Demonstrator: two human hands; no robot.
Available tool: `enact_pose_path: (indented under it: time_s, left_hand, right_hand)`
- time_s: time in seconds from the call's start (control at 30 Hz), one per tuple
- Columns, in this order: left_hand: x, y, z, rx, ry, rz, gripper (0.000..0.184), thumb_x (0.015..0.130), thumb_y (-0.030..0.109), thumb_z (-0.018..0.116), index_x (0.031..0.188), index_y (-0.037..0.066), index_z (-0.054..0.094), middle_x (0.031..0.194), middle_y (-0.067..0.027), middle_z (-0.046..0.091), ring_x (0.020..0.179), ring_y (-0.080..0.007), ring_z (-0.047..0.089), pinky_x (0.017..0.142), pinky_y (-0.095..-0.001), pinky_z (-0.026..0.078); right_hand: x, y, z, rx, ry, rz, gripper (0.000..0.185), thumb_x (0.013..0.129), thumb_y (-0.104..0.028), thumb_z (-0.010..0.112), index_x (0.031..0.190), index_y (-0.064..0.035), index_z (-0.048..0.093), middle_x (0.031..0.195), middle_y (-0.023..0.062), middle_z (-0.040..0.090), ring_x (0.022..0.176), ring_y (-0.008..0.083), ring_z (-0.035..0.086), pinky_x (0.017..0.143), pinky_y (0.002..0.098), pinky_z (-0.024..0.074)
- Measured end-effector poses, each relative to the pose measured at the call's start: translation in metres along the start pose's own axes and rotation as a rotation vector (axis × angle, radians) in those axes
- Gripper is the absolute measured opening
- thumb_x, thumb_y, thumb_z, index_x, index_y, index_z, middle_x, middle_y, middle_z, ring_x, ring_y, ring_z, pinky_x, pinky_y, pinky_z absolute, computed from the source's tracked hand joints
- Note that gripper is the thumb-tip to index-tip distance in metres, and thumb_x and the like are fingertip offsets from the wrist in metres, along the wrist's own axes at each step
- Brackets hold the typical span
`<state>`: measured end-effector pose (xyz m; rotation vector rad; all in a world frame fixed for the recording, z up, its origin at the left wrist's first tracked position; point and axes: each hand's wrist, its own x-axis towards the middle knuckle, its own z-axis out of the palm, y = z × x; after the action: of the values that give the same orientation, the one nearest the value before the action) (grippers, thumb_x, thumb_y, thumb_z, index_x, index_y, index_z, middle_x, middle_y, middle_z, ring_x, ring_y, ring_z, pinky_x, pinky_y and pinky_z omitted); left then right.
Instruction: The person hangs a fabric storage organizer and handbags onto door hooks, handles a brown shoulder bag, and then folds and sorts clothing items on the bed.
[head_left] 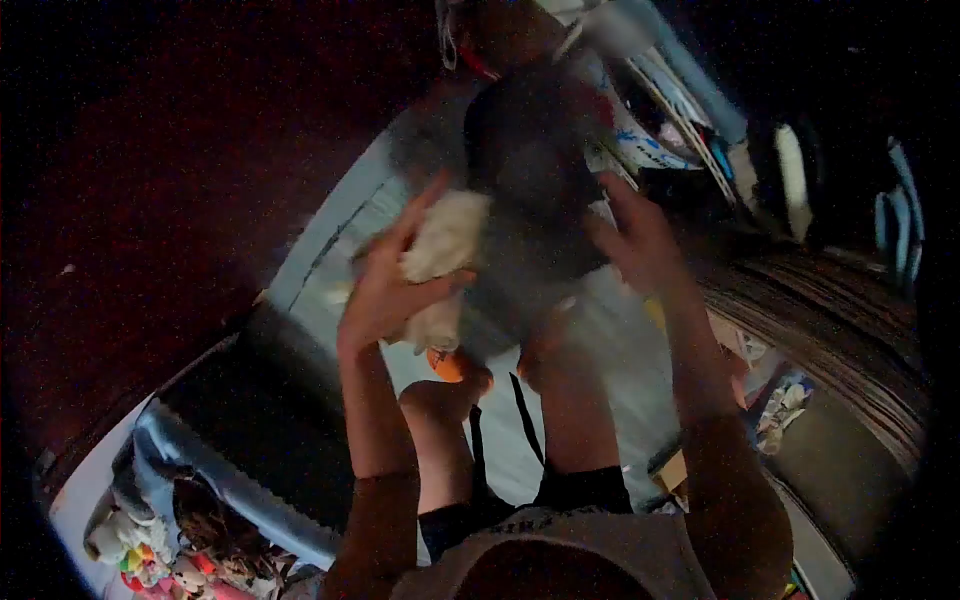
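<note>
My left hand is closed around a cream-coloured, soft, bunched cloth, thumb across its lower side. Just right of it is a large, dark, smeared thing whose kind I cannot make out. My right hand is at the right edge of this dark thing, fingers bent toward it. Something pale shows by those fingers, but blur hides whether they grip anything. A small orange thing lies below the cloth, near my knee.
Pale floor shows around my legs. Soft toys and a blue cloth lie at lower left, beside a dark mat. Stacked flat layers run along the right. Various items crowd the upper right. The room is dim.
</note>
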<state>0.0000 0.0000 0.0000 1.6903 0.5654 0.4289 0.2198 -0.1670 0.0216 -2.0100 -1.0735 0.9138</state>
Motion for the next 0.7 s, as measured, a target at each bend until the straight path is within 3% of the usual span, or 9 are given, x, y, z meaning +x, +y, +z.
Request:
enact_pose_path:
  time_s: [0.07,0.13,0.17,0.27,0.3,0.4,0.57,0.67,0.7]
  left_hand:
    - [0.004,0.038,-0.003,-0.032,-0.159,-0.135,0.064,0.069,0.021,0.076,0.124,0.003,0.049,0.108,-0.0069,0.062,0.094,-0.0163,0.06,0.079,-0.032,0.049]
    - [0.001,0.065,-0.009,0.003,-0.342,-0.257,0.055,0.069,0.021,0.075,0.117,0.002,0.055,0.101,-0.0056,0.064,0.089,-0.015,0.06,0.078,-0.0311,0.049]
    - [-0.001,0.078,-0.012,0.043,-0.474,-0.335,0.049,0.069,0.02,0.075,0.112,0.002,0.059,0.097,-0.0047,0.066,0.086,-0.0138,0.061,0.078,-0.0304,0.049]
    - [-0.032,0.138,-0.039,-0.262,-0.381,-0.211,0.043,0.07,0.016,0.08,0.107,0.003,0.062,0.095,-0.0049,0.067,0.082,-0.0125,0.061,0.074,-0.0307,0.051]
    - [-0.044,0.172,-0.045,-0.41,-0.243,-0.225,0.035,0.071,0.018,0.073,0.099,0.001,0.063,0.09,-0.0039,0.067,0.082,-0.0105,0.06,0.075,-0.0291,0.049]
    - [-0.071,0.223,-0.06,-0.376,-0.159,-0.196,0.04,0.07,0.015,0.077,0.104,0.002,0.062,0.095,-0.0047,0.066,0.086,-0.0117,0.06,0.078,-0.0303,0.049]
    - [-0.11,0.303,-0.058,-0.095,0.014,-0.023,0.059,0.068,0.019,0.081,0.118,0.004,0.055,0.106,-0.0065,0.064,0.097,-0.0147,0.058,0.088,-0.031,0.046]
    - [-0.133,0.344,-0.074,0.054,0.283,0.054,0.067,0.067,0.024,0.082,0.122,0.005,0.05,0.108,-0.0071,0.062,0.098,-0.014,0.056,0.088,-0.0312,0.045]
    - [-0.139,0.348,-0.083,0.029,0.236,0.005,0.064,0.067,0.025,0.081,0.12,0.004,0.052,0.106,-0.0068,0.063,0.095,-0.0135,0.057,0.086,-0.0304,0.045]
  right_hand:
    - [-0.008,-0.051,-0.013,0.107,-0.033,-0.007,0.047,0.087,-0.009,0.055,0.131,-0.0026,0.04,0.105,0.0129,0.061,0.094,0.0186,0.058,0.082,0.0298,0.0461]
    - [-0.013,-0.095,-0.029,0.444,-0.058,-0.041,0.045,0.087,-0.003,0.051,0.131,-0.0036,0.041,0.106,0.0062,0.058,0.093,0.0131,0.054,0.082,0.0278,0.0454]
    - [-0.014,-0.119,-0.037,0.53,-0.038,-0.066,0.048,0.085,0.001,0.048,0.133,-0.0043,0.04,0.115,0.0066,0.056,0.099,0.0134,0.054,0.084,0.027,0.0451]
    - [-0.018,-0.171,-0.043,0.678,-0.033,-0.16,0.052,0.081,0.003,0.047,0.133,-0.0031,0.04,0.122,0.0075,0.053,0.106,0.0135,0.051,0.09,0.0268,0.0423]
    - [-0.019,-0.186,-0.053,0.336,-0.009,-0.329,0.052,0.078,0.001,0.047,0.13,-0.0019,0.045,0.126,0.0076,0.052,0.113,0.0143,0.049,0.096,0.027,0.0377]
    - [-0.05,-0.26,-0.071,0.354,-0.193,-0.303,0.049,0.077,-0.001,0.047,0.126,-0.0017,0.05,0.124,0.0064,0.053,0.113,0.0152,0.048,0.099,0.0282,0.0346]
    - [-0.089,-0.339,-0.079,0.656,-0.123,-0.171,0.031,0.078,-0.008,0.048,0.106,-0.002,0.06,0.105,0.0042,0.06,0.104,0.0155,0.053,0.092,0.027,0.0386]
    - [-0.087,-0.35,-0.068,0.529,-0.247,-0.3,0.028,0.078,-0.01,0.049,0.103,-0.0018,0.06,0.099,0.0037,0.06,0.097,0.0146,0.055,0.088,0.0262,0.0409]
    - [-0.095,-0.372,-0.065,0.58,-0.305,-0.291,0.024,0.079,-0.012,0.049,0.098,-0.0025,0.06,0.093,0.0019,0.059,0.083,0.0119,0.056,0.075,0.0226,0.0443]
